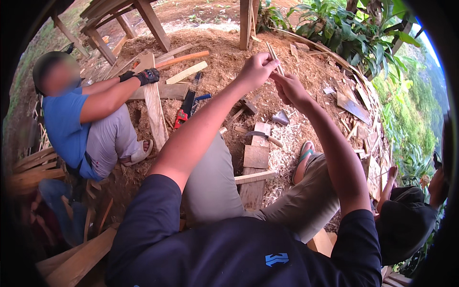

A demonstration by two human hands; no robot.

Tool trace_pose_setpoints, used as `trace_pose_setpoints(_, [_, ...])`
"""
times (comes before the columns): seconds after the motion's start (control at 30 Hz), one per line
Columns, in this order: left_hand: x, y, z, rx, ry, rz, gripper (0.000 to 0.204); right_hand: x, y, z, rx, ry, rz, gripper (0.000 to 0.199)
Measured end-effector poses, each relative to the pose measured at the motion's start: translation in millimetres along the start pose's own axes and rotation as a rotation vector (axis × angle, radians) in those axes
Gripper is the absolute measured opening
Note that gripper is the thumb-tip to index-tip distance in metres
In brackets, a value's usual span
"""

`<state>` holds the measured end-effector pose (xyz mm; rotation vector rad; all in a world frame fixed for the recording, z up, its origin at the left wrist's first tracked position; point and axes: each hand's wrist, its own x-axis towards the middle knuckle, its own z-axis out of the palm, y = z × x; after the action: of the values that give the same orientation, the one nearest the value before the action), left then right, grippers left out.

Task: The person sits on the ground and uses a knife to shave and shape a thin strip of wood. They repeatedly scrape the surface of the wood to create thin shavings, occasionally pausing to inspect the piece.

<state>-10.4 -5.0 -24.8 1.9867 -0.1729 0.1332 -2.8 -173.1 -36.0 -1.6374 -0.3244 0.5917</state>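
Note:
Both of my arms are stretched out ahead, over the shavings-covered ground. Between my hands is a thin, pale wooden stick (270,49), tilted, with its far end sticking up past my fingers. My left hand (258,71) is closed in a pinch on the stick's middle. My right hand (292,90) is closed around its near end, close beside the left. Below them a curved knife (272,139) with a wooden handle lies across a board. A flat wooden block (256,156) and a pale wood strip (256,177) rest nearer my knees.
At left a person in a blue shirt (64,119) and dark gloves holds a long board (155,112). A red-handled saw (185,111), a hammer (248,105) and a grey metal piece (281,117) lie around. Another person (406,217) sits at right. A wooden post (245,24) stands ahead.

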Motion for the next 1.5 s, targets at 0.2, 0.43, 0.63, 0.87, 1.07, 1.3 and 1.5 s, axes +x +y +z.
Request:
trace_pose_setpoints(0.2, [7,1,8,-0.082,0.091,0.095,0.024,8,3,-14,-0.038,-0.052,0.027,0.043])
trace_pose_setpoints(0.43, [11,-1,-16,-0.291,0.333,0.018,0.019,20,18,-2,-0.683,0.068,0.001,0.036])
trace_pose_setpoints(0.63, [11,11,-23,-0.373,0.428,-0.108,0.021,9,15,-16,-0.714,0.022,-0.029,0.03])
trace_pose_setpoints(0.87, [17,-18,-31,-0.43,0.408,-0.013,0.024,10,11,-25,-0.739,0.108,-0.363,0.065])
trace_pose_setpoints(1.07, [16,-11,3,-0.418,0.261,-0.002,0.024,8,-2,-15,-0.417,-0.136,-0.179,0.122])
trace_pose_setpoints(1.3, [10,6,19,-0.23,0.271,0.019,0.028,20,-1,-6,0.037,-0.12,-0.243,0.046])
trace_pose_setpoints(1.5, [22,-8,-16,-0.18,0.395,-0.103,0.033,24,-14,-22,0.351,0.193,-0.163,0.036])
